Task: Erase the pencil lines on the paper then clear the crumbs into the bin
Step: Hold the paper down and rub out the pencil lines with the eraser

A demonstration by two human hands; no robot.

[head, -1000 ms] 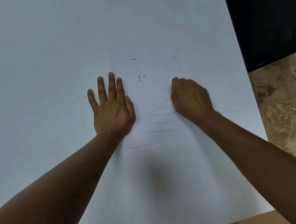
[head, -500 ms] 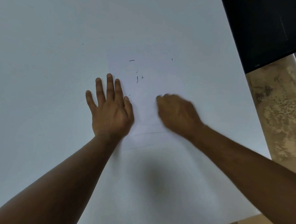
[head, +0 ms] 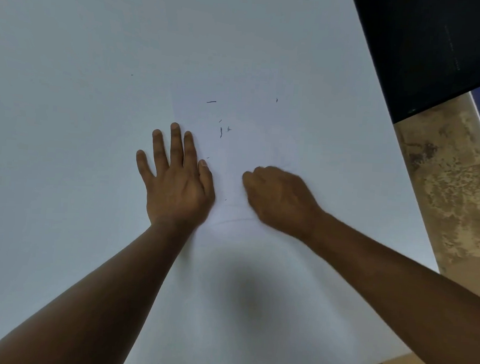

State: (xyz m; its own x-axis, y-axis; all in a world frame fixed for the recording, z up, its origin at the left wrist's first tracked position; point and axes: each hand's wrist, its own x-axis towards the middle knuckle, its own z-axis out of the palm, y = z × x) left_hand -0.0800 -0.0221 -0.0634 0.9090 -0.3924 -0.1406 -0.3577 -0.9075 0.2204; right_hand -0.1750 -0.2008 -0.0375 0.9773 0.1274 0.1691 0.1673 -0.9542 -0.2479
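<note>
My left hand (head: 176, 183) lies flat, fingers spread, pinning the paper's (head: 253, 143) left edge on the table (head: 69, 84). My right hand (head: 280, 199) is curled on the paper; I cannot tell what it grips. Crumbs (head: 221, 132) lie above, with open tabletop around.

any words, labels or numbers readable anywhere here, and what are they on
None can be read.
Dark panel at the top right: a faint row of pale marks along its right side, too small and blurred to read.
Paper: only faint pencil lines and dark eraser crumbs, no writing.
</note>
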